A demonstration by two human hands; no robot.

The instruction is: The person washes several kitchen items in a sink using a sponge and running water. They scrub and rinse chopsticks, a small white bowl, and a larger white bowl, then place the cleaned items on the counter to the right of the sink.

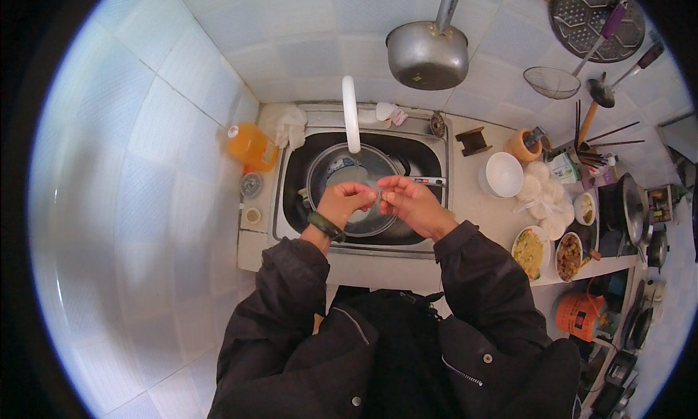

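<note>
My left hand, with a dark green bangle at the wrist, is over the sink. Its thumb and fingertips are pinched together. Opposite it, my right hand has its fingers bent, thumb against the fingertips. The two sets of fingertips nearly meet; whether something small is between them cannot be made out. Below both hands, a round metal pan sits in the sink basin, with cloudy liquid in it. A white faucet spout curves over the pan, and a thin stream seems to fall from it.
An orange bottle and white cloth flank the sink's left. To the right stand white bowls, a bag of round white buns and two food dishes, one with yellow food. A saucepan hangs above.
</note>
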